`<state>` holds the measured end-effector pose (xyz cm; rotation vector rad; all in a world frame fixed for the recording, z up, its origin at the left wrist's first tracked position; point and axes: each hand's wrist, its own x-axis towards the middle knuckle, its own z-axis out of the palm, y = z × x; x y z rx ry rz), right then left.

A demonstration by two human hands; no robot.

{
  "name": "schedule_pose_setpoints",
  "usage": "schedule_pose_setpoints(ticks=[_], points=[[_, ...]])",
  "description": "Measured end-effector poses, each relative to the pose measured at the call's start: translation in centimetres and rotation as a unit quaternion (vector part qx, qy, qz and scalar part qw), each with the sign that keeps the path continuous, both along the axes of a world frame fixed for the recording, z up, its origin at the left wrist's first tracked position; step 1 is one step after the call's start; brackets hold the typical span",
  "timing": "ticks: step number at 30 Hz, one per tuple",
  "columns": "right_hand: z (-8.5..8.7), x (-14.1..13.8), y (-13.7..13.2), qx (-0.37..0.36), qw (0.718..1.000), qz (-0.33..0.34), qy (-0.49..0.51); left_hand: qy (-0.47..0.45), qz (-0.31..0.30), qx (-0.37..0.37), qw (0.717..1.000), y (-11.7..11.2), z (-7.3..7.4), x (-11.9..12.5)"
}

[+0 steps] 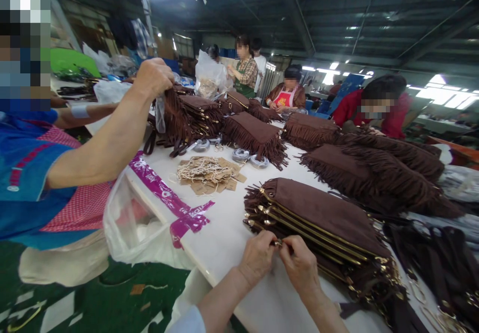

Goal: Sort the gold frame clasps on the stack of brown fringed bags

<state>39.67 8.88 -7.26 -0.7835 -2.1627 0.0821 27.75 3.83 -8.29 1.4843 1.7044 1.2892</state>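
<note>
My left hand (259,254) and my right hand (300,262) meet in front of a stack of dark brown fringed bags (318,203) with gold zippers. Both are closed in a pinch on a small metal fitting (278,243). Its exact kind is too small to make out, and I cannot tell whether it is joined to a bag. Gold rings and brown straps crowd the right end of the stack. Left of the stack, at the table's edge, lies purple printed tape (164,193).
A heap of brown tags with white strings (209,173) lies mid-table. More fringed bags (258,133) sit behind, and dark straps (437,263) at right. A co-worker's arm (101,133) reaches in from the left. A clear plastic bag (130,228) hangs at the edge.
</note>
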Motion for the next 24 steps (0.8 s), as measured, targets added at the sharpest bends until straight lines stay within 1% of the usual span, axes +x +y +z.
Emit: schedule_pose_setpoints(ticks=[6, 11, 15, 20, 22, 24], points=[[-0.8, -0.3, -1.0, 0.016, 0.999, -0.046, -0.015, -0.117, 0.023, 0.015, 0.993, -0.3, -0.6, 0.1], [-2.1, -0.1, -1.5, 0.014, 0.998, -0.055, -0.021, -0.24, 0.061, -0.006, 0.969, -0.5, -1.2, 0.0], [-2.5, 0.1, -1.7, -0.017, 0.999, -0.038, -0.008, -0.312, 0.079, -0.016, 0.947, -0.7, -1.5, 0.1], [-1.5, 0.2, -2.8, -0.06, 0.998, -0.002, 0.019, -0.359, 0.09, -0.021, 0.929, -1.0, -1.4, 0.0], [-1.2, 0.8, -3.6, -0.075, 0.997, 0.026, 0.016, -0.371, 0.099, -0.024, 0.923, -1.2, -1.2, -0.1], [-1.2, 2.1, -4.8, -0.107, 0.993, 0.052, 0.005, -0.383, 0.108, -0.028, 0.917, -1.3, -1.1, -0.4]])
